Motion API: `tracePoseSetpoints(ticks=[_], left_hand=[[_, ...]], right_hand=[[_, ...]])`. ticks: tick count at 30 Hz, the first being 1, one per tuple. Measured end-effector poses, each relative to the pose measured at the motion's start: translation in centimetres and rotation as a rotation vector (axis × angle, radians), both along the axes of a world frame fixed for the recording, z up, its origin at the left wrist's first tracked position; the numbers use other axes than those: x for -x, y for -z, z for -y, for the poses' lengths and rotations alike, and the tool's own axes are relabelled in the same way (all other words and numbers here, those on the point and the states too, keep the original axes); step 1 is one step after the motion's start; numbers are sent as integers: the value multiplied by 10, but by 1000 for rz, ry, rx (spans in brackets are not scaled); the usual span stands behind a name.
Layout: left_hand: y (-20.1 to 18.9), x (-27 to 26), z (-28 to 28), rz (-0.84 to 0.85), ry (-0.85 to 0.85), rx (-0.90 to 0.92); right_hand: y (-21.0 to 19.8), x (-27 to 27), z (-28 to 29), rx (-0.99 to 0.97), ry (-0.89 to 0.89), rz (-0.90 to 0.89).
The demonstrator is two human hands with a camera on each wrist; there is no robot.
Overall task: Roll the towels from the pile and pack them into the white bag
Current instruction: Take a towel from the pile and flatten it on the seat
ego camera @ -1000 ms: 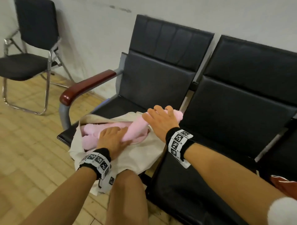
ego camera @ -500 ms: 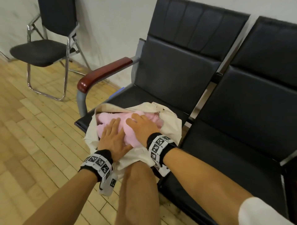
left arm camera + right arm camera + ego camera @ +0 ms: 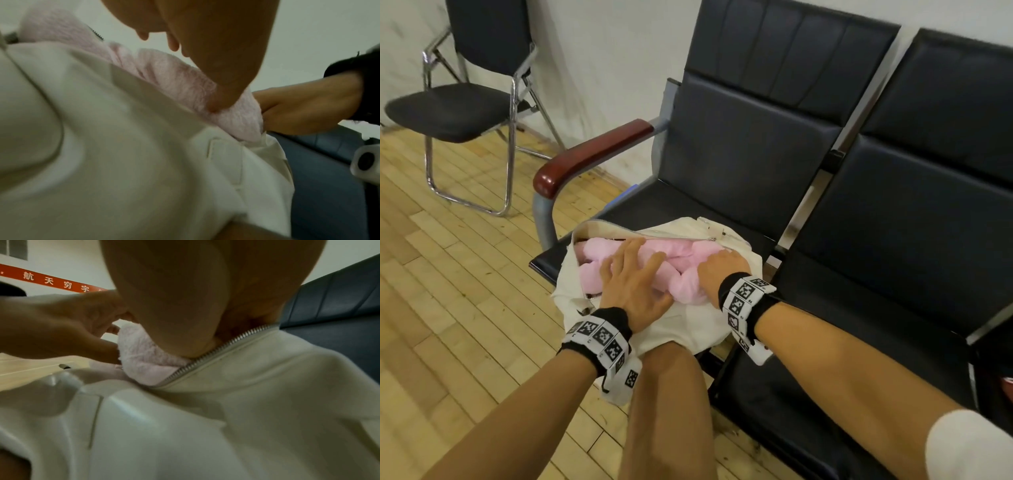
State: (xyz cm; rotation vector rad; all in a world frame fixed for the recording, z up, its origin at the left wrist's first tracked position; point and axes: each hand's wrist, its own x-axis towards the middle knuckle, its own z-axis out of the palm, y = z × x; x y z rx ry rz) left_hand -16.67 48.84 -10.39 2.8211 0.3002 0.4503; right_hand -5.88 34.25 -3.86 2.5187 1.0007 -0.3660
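Observation:
The white bag (image 3: 681, 325) lies unzipped on the left black seat, its front resting against my knee. Pink towels (image 3: 678, 253) fill its mouth. My left hand (image 3: 633, 260) lies flat on them with fingers spread and pressing down. My right hand (image 3: 719, 267) is at the bag's right end, its fingers bent down into the towel's end and mostly hidden. In the left wrist view the right hand (image 3: 304, 110) curls round the end of the pink towel (image 3: 174, 81). The right wrist view shows the towel (image 3: 144, 353) bulging beside the zip (image 3: 216, 353).
A brown wooden armrest (image 3: 592, 154) stands left of the bag. The second black seat (image 3: 893, 274) lies to the right. A folding chair (image 3: 448, 109) stands on the wooden floor at the far left. My knee (image 3: 667, 394) is below the bag.
A second ago a rolled pink towel stuck out over the bag's right edge. My right hand has pushed it leftward into the bag, and my left hand now presses on top.

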Motion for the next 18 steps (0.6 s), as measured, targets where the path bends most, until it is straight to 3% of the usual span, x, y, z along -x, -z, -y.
tracePoseSetpoints(ticks=[3, 8, 12, 16, 18], left_hand=[[8, -3, 3, 185, 52, 6], [14, -13, 10, -37, 143, 162], [9, -18, 19, -266, 127, 33], [4, -14, 26, -343, 111, -14], [1, -10, 26, -386, 104, 16]], right_hand=[[7, 4, 17, -177, -96, 111], [22, 19, 34, -417, -238, 151], [26, 26, 39, -208, -292, 99], [10, 32, 30, 29, -328, 113], [0, 37, 23, 44, -343, 137]])
